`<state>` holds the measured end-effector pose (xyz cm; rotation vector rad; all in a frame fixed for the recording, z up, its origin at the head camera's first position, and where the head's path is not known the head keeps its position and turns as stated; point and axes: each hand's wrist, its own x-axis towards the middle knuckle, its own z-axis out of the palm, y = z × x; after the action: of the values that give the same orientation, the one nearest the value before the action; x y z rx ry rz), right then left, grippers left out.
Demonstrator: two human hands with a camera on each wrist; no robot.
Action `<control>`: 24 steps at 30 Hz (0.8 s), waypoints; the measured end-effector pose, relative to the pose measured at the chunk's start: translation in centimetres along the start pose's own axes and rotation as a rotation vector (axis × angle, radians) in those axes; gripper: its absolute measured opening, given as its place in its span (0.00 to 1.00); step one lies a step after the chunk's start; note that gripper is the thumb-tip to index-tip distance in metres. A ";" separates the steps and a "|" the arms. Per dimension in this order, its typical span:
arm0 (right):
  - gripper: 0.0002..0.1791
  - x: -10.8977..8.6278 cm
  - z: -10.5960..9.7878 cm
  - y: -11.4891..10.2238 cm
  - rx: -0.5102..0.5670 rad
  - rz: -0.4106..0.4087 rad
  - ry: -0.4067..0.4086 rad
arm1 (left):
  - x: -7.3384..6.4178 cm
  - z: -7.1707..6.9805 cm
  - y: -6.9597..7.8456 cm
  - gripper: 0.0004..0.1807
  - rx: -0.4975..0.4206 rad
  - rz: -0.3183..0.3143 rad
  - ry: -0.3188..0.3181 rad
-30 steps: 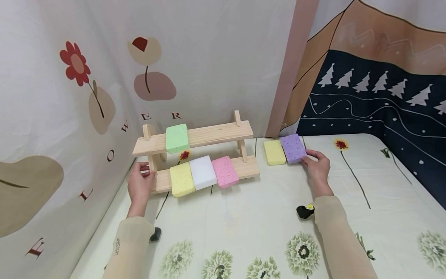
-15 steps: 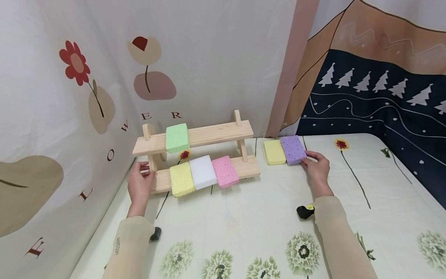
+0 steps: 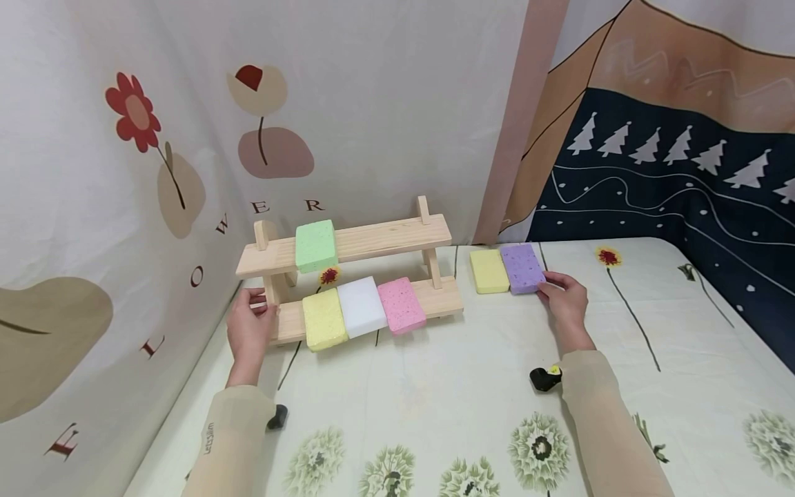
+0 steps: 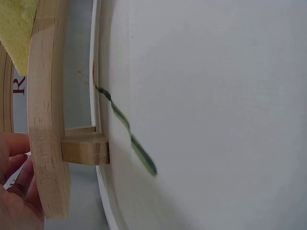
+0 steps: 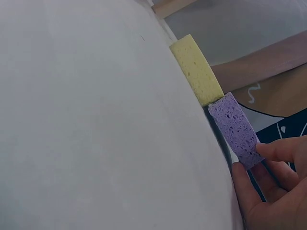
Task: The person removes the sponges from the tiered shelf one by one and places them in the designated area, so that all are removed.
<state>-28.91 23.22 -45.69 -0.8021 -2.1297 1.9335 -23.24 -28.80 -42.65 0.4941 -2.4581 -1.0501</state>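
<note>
My right hand [image 3: 565, 301] pinches the near right corner of a purple sponge [image 3: 522, 268], thumb on top and a finger below in the right wrist view. A yellow sponge [image 3: 489, 271] lies against its left side; a dark gap shows under the purple one [image 5: 235, 129]. On the left, my left hand [image 3: 250, 330] grips the left end of a two-tier wooden shelf [image 3: 391, 236], its fingers at the upright. The lower board carries a yellow sponge [image 3: 324, 319], a white sponge [image 3: 361, 307] and a pink sponge [image 3: 401, 306]. A green sponge [image 3: 316, 246] sits on the upper board.
Flower-printed cloth [image 3: 422, 407] covers the table. Behind the shelf hangs a pale curtain [image 3: 385, 103], with a dark tree-printed cloth [image 3: 658, 172] at the back right. Small black objects [image 3: 545, 378] show beside both sleeves.
The purple sponge has tilted down and come nearer the table beside the yellow one, with my right hand still on it. My left hand and the shelf stay in place.
</note>
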 end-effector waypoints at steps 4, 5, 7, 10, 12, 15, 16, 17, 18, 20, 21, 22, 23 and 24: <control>0.22 0.0 0.0 0.1 -0.025 -0.010 0.005 | 0.0 0.0 0.0 0.23 -0.001 0.004 -0.002; 0.22 0.0 0.0 0.1 -0.027 -0.013 0.007 | 0.0 0.0 0.0 0.23 -0.002 0.005 -0.002; 0.22 -0.1 -0.1 0.2 -0.045 -0.023 0.013 | 0.0 0.0 0.0 0.23 -0.003 0.005 -0.002; 0.21 -0.2 -0.2 0.2 -0.082 -0.045 0.017 | 0.0 0.0 0.0 0.23 -0.002 0.003 -0.002; 0.20 -0.3 -0.3 0.2 -0.112 -0.058 0.019 | 0.0 0.0 0.0 0.23 -0.001 0.000 -0.003; 0.20 -0.4 -0.4 0.2 -0.139 -0.067 0.017 | -0.1 0.0 0.1 0.23 -0.003 -0.005 -0.007; 0.20 -0.4 -0.4 0.2 -0.141 -0.066 0.016 | -0.1 0.0 0.1 0.23 -0.004 -0.006 -0.007; 0.21 -0.4 -0.4 0.2 -0.141 -0.065 0.012 | -0.1 0.0 0.1 0.23 -0.004 -0.008 -0.008; 0.21 -0.4 -0.4 0.2 -0.144 -0.063 0.009 | 0.0 0.0 0.0 0.23 -0.006 -0.008 -0.008; 0.20 -0.4 -0.5 0.1 -0.150 -0.060 0.003 | 0.0 0.0 0.0 0.23 -0.007 -0.009 -0.007; 0.20 -0.4 -0.5 0.1 -0.153 -0.059 -0.001 | 0.0 0.0 0.0 0.23 -0.004 -0.010 -0.007; 0.20 -0.4 -0.5 0.0 -0.155 -0.057 -0.004 | 0.0 0.0 0.0 0.23 -0.005 -0.011 -0.006; 0.20 -0.4 -0.5 0.0 -0.158 -0.057 -0.009 | 0.1 0.0 -0.1 0.23 -0.005 -0.011 -0.006; 0.20 -0.5 -0.5 0.0 -0.159 -0.055 -0.010 | 0.1 0.0 -0.1 0.22 -0.005 -0.011 -0.006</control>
<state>-28.30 23.41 -45.54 -0.7519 -2.3088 1.7632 -23.28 -28.89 -42.72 0.5039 -2.4594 -1.0635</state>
